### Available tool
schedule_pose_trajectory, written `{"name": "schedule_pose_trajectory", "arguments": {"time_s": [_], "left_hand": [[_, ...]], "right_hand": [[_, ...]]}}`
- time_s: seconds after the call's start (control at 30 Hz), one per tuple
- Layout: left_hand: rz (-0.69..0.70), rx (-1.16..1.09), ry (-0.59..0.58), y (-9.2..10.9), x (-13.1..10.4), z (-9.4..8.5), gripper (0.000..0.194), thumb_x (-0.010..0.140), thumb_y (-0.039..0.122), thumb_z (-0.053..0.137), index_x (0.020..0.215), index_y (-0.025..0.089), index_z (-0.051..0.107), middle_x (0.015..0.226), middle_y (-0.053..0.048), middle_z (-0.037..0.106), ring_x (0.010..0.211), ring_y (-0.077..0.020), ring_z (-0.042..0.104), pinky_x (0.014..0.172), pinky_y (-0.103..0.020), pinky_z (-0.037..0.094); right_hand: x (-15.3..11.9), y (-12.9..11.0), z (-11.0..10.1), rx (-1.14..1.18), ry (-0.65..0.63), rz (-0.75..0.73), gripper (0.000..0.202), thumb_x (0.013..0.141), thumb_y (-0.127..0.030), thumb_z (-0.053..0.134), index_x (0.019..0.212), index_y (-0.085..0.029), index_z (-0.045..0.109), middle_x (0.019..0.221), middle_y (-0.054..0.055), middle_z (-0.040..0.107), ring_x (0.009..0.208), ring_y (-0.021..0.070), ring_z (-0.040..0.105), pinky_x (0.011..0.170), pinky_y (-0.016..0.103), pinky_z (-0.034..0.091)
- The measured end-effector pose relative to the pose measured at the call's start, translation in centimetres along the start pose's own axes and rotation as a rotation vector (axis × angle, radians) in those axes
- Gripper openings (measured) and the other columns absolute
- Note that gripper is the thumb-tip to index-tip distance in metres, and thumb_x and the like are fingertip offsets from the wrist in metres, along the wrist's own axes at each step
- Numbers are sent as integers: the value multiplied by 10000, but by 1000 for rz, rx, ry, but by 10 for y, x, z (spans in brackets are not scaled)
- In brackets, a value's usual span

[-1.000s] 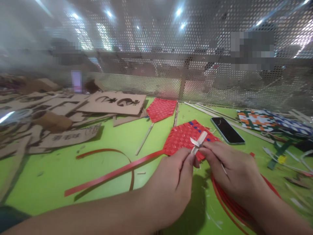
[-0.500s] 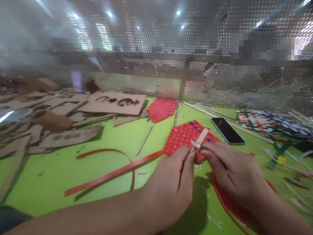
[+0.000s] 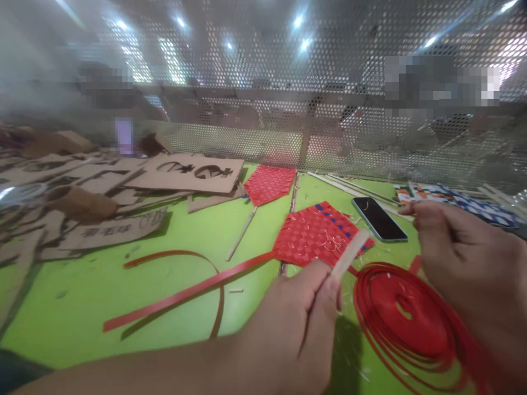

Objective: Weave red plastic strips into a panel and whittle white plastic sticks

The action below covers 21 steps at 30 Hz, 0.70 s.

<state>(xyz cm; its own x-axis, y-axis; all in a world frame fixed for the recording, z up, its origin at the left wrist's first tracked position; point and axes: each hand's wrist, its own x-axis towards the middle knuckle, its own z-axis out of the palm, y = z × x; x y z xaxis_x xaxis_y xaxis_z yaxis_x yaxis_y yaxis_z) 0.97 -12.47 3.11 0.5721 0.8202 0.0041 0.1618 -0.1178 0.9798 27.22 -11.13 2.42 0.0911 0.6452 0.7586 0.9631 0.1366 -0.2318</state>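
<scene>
My left hand [image 3: 298, 310] is closed around a flat pale wooden strip [image 3: 349, 255], whose free end points up and away to the right. Off to the right, clear of the strip, is my right hand [image 3: 461, 247], its fingers pinched together; what they hold, if anything, I cannot make out. Just beyond the strip lies a red woven piece [image 3: 307, 233] with blue squares and thin shavings on it. A coil of red strap [image 3: 405, 315] rests between my hands, partly under my right forearm. One red band [image 3: 193, 288] runs left from the woven piece.
A smaller red woven fan [image 3: 269, 185] with a stick handle lies farther back. The phone [image 3: 379, 219] is near my right fingers. Cut cardboard [image 3: 185, 174] piles up at left. A perforated screen [image 3: 230, 104] stands behind the green table [image 3: 173, 307]. Patterned woven pieces [image 3: 486, 206] sit at right.
My right hand has moved away to the right from the wooden strip, uncovering the red coil. A curled sliver seen on the strip before no longer shows there. My left hand still grips the strip.
</scene>
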Motion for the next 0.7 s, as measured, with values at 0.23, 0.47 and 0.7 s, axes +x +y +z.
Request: {"name": "schedule_pose_trajectory", "arguments": {"time_s": [0.23,0.47,0.7], "left_hand": [[-53,36,110,-17,14,0,373,1134,504,375,959,233,561,704,43,499,588,-124,420,544,-273,332],[-60,9,100,-17,12,2,354,1133,463,393,932,226,564,757,23,539,658,-134,474,599,-274,380],[-52,4,75,-15,10,0,351,1136,446,390,909,226,543,700,53,457,603,-115,394,555,-265,338]], "right_hand": [[-17,-46,17,379,-260,-372,197,1103,-253,517,1048,-220,704,949,41,825,821,189,797,714,266,575],[-20,-56,19,356,-290,-384,278,1127,-263,466,904,-218,626,771,7,744,647,154,723,609,265,526],[-22,-47,20,312,-253,-429,235,1125,-276,490,1046,-187,692,931,79,823,769,202,787,681,295,586]]}}
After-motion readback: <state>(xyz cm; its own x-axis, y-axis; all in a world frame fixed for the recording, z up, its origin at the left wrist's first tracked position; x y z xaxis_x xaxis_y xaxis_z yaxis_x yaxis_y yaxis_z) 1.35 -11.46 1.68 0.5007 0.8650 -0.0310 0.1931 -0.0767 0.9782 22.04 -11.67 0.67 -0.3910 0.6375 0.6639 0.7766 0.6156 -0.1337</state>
